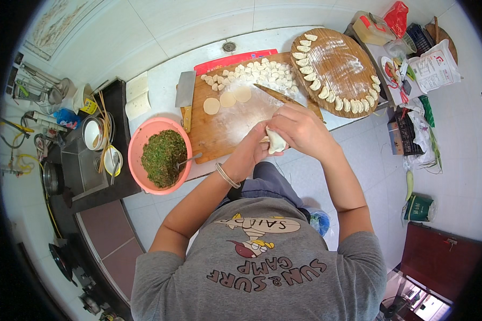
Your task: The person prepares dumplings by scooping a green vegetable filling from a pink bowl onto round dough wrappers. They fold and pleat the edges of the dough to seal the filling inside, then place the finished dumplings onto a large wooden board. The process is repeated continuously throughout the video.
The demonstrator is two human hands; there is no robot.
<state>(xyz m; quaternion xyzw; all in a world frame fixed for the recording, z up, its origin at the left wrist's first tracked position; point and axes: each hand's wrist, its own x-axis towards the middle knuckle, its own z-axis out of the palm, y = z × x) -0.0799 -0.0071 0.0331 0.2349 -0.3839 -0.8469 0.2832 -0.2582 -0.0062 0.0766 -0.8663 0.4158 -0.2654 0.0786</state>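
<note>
Between my two hands, just off the near edge of the cutting board [201, 136], is a pale dumpling [276, 142]. My left hand [250, 150] holds it from the left and below. The fingers of my right hand [300, 128] pinch its edge from the right; some fingertips are hidden. Three round dough wrappers [227, 100] lie on the floured board, with many small dough pieces [262, 72] behind them. A rolling pin [278, 96] rests slantwise at the board's right side. Left of the board stands a pink bowl [133, 155] of chopped green filling [163, 155], a spoon [190, 159] stuck in it.
A cleaver [186, 91] lies along the board's left edge. At the far right, a round wooden board [340, 59] carries finished dumplings [324, 92] around its rim. To the left is a sink [80, 166] with bowls [92, 132] and chopsticks [105, 134] beside it.
</note>
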